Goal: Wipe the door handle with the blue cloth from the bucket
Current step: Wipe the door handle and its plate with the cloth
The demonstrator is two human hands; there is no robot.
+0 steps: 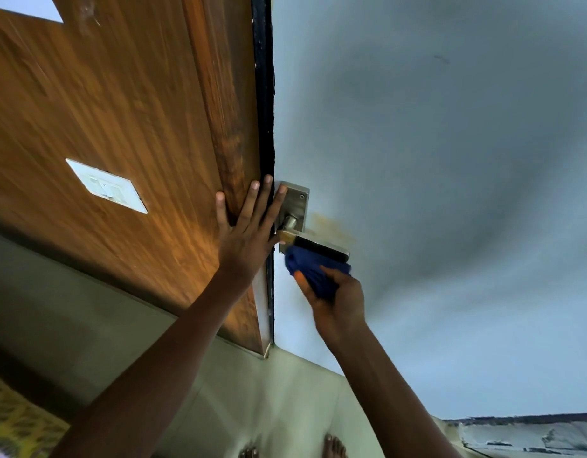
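The right hand [335, 300] is gripping a bunched dark-blue cloth [313, 267], pressing it against the underside of the silver-and-black lever door handle [320, 247] near the pale-blue door's [450, 160] left edge. The left hand [249, 223] is lying flat, fingers spread, on the brown wooden frame [120, 127].

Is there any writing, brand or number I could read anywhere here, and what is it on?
No text can be read.
White switch plate on the wooden panel: faint marks, too blurred to read.
Metal door handle and its backplate: no visible marking.
Blue cloth: plain.
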